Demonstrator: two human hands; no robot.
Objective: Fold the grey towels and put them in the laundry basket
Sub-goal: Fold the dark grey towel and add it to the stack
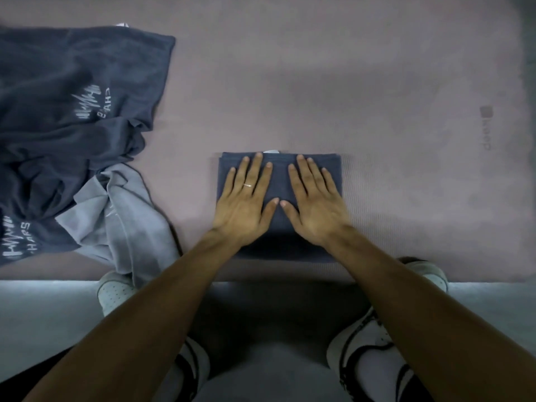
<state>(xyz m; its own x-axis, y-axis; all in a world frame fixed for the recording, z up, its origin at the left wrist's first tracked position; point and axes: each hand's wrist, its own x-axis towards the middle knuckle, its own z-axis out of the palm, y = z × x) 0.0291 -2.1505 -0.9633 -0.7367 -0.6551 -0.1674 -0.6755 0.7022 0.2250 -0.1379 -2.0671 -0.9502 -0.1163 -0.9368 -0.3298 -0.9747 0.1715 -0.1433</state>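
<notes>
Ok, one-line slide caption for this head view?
Both hands, left and right, press flat on a folded dark grey towel on the mat; unfolded towels wait left.

Bare mat (377,82) right; towel heap (72,126) left

Both hands lay flat over the folded towel (280,181), so the left hand (246,207) and right hand (314,210) hid much of its top, and its near edge sank into the shadow of the forearms. The pile of dark towels (72,111) ran off the left edge, its white lettering reversed and partly lost in folds. The faint logo (485,127) on the mat (348,82) was too blurred to read.
</notes>
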